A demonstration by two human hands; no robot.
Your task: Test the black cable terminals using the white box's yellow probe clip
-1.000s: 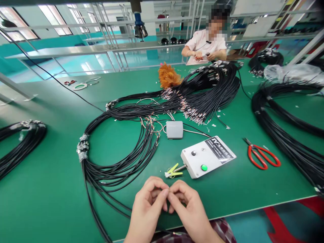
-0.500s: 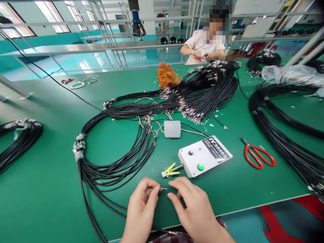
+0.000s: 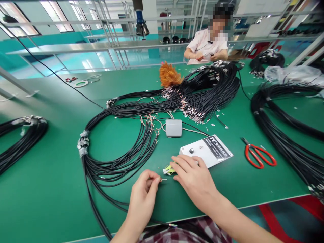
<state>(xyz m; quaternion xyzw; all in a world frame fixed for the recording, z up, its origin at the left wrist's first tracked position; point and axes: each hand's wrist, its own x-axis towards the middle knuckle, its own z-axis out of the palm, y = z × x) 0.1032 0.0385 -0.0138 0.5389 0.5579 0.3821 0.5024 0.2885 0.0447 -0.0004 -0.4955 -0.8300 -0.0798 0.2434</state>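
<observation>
My left hand point(image 3: 144, 190) pinches the thin bared end of a wire point(image 3: 164, 179) between thumb and forefinger, its tip pointing right. Fingers stretched out and slightly apart, my right hand point(image 3: 193, 173) is over the front of a white control box point(image 3: 215, 152). Those fingers partly cover the yellow-green clip point(image 3: 169, 169) on the box's shaft; I cannot tell whether they touch it. The green button seen earlier is hidden under the hand. Left of my hands lies a looped bundle of black cables point(image 3: 111, 167) with stripped ends.
Red-handled pliers point(image 3: 259, 156) lie right of the box. Behind it are a grey box point(image 3: 173, 128), a large cable pile point(image 3: 215, 87) and an orange feather duster point(image 3: 170, 75). More cable coils point(image 3: 278, 125) lie at right. A person point(image 3: 207, 47) sits across the table.
My right hand has moved up and forward from beside the wire end to the clip and the box's front. My left hand has risen slightly with the wire.
</observation>
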